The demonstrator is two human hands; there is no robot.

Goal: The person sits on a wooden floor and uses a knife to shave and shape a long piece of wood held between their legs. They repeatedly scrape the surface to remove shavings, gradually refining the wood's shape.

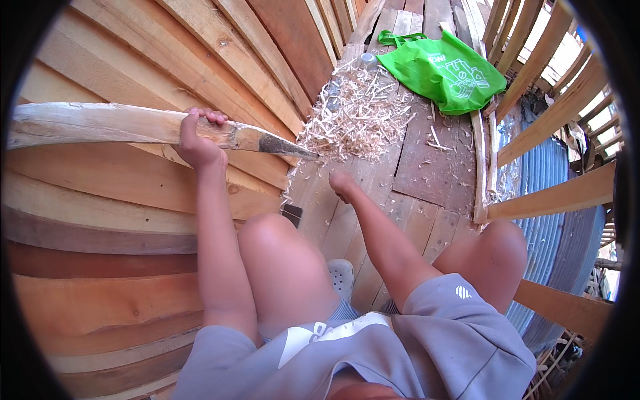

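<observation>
My left hand (203,142) is wrapped around a long, slightly curved wooden pole (100,125), gripping it towards its tapered end. That end is darker and points right, towards a heap of wood shavings (360,123) on the plank floor. My right hand (339,185) hangs over the planks just below the heap, apart from the pole. Its fingers are curled in, and whatever they may hold is hidden.
A green cloth bag (443,73) lies beyond the shavings, near a clear container (368,61). Slanted boards (107,293) form the wall on my left. Wooden railing slats (557,193) stand on my right, with corrugated metal sheeting (543,173) beyond. A small dark block (292,213) lies by the wall.
</observation>
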